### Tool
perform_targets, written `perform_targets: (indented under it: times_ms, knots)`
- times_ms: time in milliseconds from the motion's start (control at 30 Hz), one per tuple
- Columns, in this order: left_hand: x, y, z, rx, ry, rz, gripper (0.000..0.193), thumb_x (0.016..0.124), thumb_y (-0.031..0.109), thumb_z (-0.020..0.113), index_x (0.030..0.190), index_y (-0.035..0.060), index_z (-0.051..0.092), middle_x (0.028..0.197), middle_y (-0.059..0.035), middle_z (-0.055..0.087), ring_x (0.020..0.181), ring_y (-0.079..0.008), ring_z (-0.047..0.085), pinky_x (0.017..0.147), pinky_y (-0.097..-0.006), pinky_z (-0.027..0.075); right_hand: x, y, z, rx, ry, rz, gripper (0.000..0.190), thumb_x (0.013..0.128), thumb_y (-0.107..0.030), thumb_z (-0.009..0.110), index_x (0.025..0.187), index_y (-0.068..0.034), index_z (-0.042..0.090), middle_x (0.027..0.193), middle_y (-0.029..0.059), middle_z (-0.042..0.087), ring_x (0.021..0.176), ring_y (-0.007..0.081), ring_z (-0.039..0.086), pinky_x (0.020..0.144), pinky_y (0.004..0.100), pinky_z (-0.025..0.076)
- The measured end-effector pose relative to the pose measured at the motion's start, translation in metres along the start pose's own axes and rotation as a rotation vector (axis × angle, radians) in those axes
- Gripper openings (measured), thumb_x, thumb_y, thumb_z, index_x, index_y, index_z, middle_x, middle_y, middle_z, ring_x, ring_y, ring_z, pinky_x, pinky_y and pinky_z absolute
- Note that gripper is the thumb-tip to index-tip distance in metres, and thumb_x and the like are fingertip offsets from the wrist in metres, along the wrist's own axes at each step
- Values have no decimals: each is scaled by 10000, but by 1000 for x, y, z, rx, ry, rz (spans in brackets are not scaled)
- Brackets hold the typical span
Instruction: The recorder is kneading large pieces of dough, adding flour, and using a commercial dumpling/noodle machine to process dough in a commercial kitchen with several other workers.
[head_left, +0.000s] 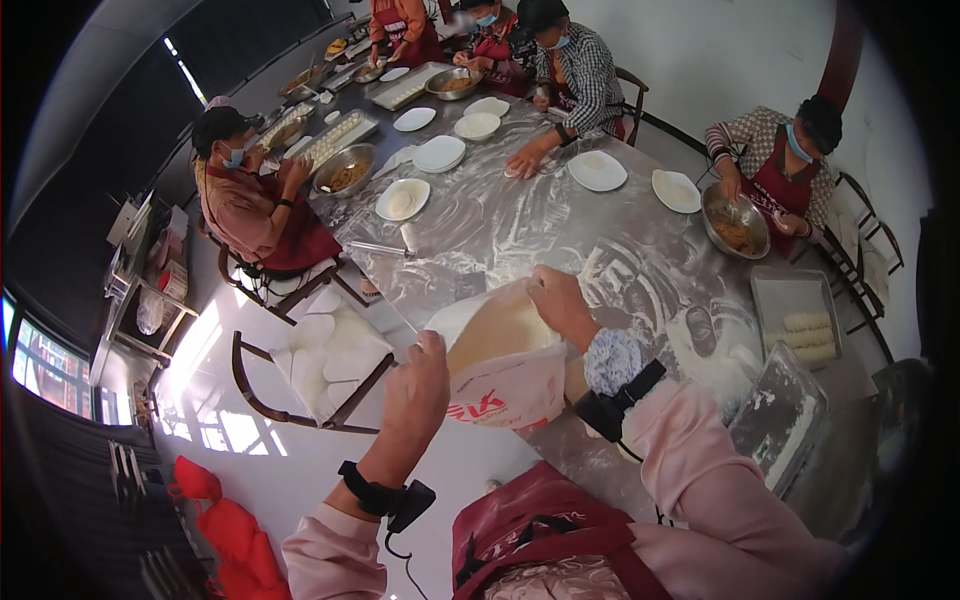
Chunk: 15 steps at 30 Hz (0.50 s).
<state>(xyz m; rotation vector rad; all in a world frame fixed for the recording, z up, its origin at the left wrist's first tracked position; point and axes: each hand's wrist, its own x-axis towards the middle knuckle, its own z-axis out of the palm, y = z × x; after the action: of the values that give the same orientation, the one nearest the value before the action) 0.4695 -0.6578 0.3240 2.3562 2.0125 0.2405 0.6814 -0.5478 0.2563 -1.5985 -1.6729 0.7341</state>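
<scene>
A white flour bag (517, 382) with red printing hangs open-mouthed at the table edge, stretched between both my hands. My left hand (418, 382) is closed on the near-left part of its rim. On the opposite side, my right hand (561, 304) grips the rim, knuckles up. Pale flour shows inside the bag's mouth; how deep it goes I cannot tell. Beyond the bag lies the metal table (517, 225), streaked with flour. A rolling pin (379, 248) rests near its left edge, beside a small white upright object (409, 237).
Co-workers sit or stand around the table. A plate of dough wrappers (403, 199), stacked plates (439, 154) and a filling bowl (345, 171) stand farther off. To the right are a tray of dumplings (796, 319) and a floury tray (780, 412). A chair (326, 360) stands left.
</scene>
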Motion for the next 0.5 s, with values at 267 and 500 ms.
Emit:
perform_targets:
  times_ms: [267, 500]
  knots:
    - [2, 11, 54, -334, -205, -196, 425, 798, 79, 577, 1136, -82, 376, 886, -299, 607, 802, -474, 607, 727, -517, 488, -39, 38, 2, 692, 20, 107, 235, 915, -224, 507, 915, -1, 581, 727, 66, 596, 645, 198, 517, 652, 354, 442]
    - [5, -11, 67, -527, -243, -292, 461, 793, 111, 588, 1163, -73, 383, 987, -316, 587, 930, -456, 584, 818, -494, 461, -57, 83, 43, 1027, -77, 125, 574, 1003, -415, 311, 1407, -8, 331, 1399, 144, 393, 1305, 210, 336, 1101, 310, 221]
